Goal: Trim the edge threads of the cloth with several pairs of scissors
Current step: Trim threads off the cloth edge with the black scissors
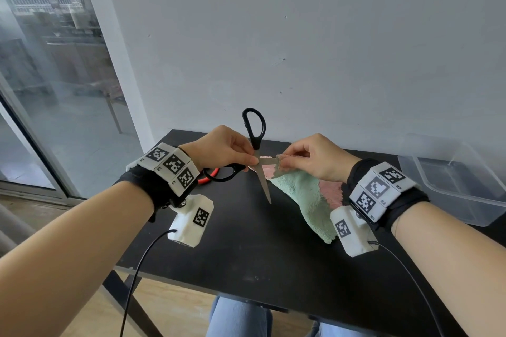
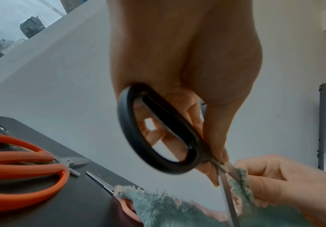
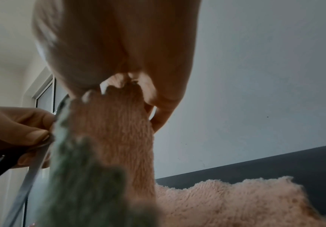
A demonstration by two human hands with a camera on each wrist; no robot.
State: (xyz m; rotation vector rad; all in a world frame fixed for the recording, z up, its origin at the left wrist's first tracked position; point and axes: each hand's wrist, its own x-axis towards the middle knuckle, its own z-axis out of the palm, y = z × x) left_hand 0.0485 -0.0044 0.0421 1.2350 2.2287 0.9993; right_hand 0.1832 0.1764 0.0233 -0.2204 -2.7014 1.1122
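My left hand (image 1: 246,159) grips the black scissors (image 1: 254,128) near the pivot, thumb and fingers pinching the shanks. The blades stand wide apart: one points down toward me, the other lies across the cloth's raised edge. In the left wrist view one black handle loop (image 2: 158,138) hangs below the left hand (image 2: 187,61). My right hand (image 1: 290,161) pinches the top edge of the green-and-pink fluffy cloth (image 1: 304,200), lifted off the black table (image 1: 246,254). The right wrist view shows the right hand (image 3: 119,46) holding the cloth (image 3: 119,130) beside a blade (image 3: 28,184).
Orange-handled scissors (image 2: 22,169) lie on the table at the left, behind my left hand. Another pair (image 2: 100,181) is partly under the cloth. A clear plastic bin (image 1: 451,180) stands at the table's right end. A white wall is close behind; a glass door is on the left.
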